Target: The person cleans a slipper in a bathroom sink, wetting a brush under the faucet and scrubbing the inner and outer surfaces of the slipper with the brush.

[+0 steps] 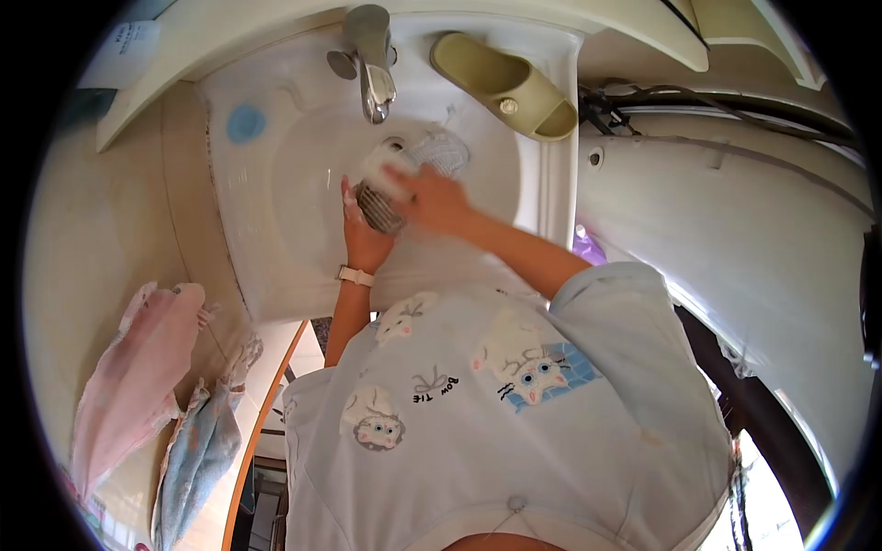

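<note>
Striped gry-brn item [379, 208], partly hidden, & blurred wht item [386, 171] are held over sink [303, 197].

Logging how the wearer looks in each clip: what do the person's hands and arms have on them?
Both hands are bare, with no gloves. The left hand has a pale pinkish band at the wrist; the right hand has none. On the right arm, a loose, pale blue-grey short sleeve leaves the forearm uncovered.

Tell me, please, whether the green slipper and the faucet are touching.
Apart; the head view shows white sink between the slipper and the faucet.
</note>
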{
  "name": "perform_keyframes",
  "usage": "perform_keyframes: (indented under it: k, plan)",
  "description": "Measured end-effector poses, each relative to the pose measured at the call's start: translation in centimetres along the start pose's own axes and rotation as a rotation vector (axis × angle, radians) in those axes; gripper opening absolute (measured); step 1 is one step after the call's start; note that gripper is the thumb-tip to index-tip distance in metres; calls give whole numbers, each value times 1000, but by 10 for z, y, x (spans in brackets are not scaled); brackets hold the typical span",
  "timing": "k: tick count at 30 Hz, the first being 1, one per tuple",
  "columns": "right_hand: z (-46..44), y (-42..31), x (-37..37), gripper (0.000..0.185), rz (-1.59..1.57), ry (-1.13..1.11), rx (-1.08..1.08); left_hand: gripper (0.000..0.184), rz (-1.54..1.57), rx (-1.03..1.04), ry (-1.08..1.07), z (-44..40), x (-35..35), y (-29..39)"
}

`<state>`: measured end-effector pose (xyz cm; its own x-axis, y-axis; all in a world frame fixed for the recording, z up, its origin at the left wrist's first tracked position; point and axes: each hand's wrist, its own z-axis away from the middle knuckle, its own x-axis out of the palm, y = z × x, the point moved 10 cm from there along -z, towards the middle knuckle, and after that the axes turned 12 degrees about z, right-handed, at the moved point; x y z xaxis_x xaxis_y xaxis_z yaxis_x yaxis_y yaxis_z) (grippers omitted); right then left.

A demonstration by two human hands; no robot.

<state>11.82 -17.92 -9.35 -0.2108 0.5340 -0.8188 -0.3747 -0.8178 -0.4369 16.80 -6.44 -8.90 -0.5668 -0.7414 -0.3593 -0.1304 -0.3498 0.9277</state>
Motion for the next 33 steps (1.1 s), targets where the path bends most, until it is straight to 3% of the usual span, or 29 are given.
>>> perform_keyframes:
  k: [1, 3, 4, 5, 8, 11, 12, 15, 16, 17, 18, 19, 21, 23, 26, 27, 30, 31, 33]
  plan:
    - [-10, 17, 0, 59, -9, -12, 7, 114, 88, -21, -2, 3, -1, 2]
    - [-27, 74, -4, 59, -107, -59, 323, 117, 91, -41, -17, 0, -2, 3]
    - [-27, 63, -6, 58, -28, -35, 342, 115, 47, -36, -24, -3, -1, 6]
    - [-21, 46, -2, 58, -26, -30, 341, 113, 3, -37, -33, -6, 0, 8]
    - [13, -36, -3, 55, -110, -103, -47, 116, 212, -39, -84, -9, 6, 13]
    - [-3, 24, 2, 56, 16, -147, 70, 114, 110, -100, -55, 5, 2, -3]
    - [-16, 59, 8, 57, -19, -17, 124, 111, 43, -39, -16, 7, 0, -6]
    - [-15, 55, 12, 59, 134, 3, 260, 107, 14, -88, 28, 6, 0, -5]
    - [-3, 17, 8, 61, 99, 81, 124, 107, 18, -81, 27, 3, 1, -9]
    - [12, 1, 7, 61, 99, 80, 131, 107, 214, -119, -23, 6, 6, -22]
    - [22, -27, 9, 61, 41, 18, 6, 108, 407, -159, -74, 6, 12, -23]
    - [25, -45, 11, 61, -15, -35, -122, 108, 405, -153, -80, 5, 12, -22]
    - [14, -13, 10, 60, 22, -27, -126, 109, 116, -140, -73, 14, 7, -16]
    - [-1, 45, 5, 60, 28, -6, 130, 112, 107, -100, -46, 16, 5, -21]
    - [-3, 49, 7, 57, 5, 6, 262, 113, 166, -144, -29, 9, 3, -9]
    - [6, 38, 5, 57, 7, 10, 262, 114, 160, -125, -55, 6, 4, -11]
    - [35, -24, 2, 54, -84, -86, -147, 115, 156, -115, -109, 1, 8, -12]
    - [33, -11, 5, 54, -87, -89, -147, 116, 152, -128, -144, 4, 10, -13]
    - [18, 45, 5, 55, 20, 19, 81, 114, 171, -174, -131, 10, 8, -29]
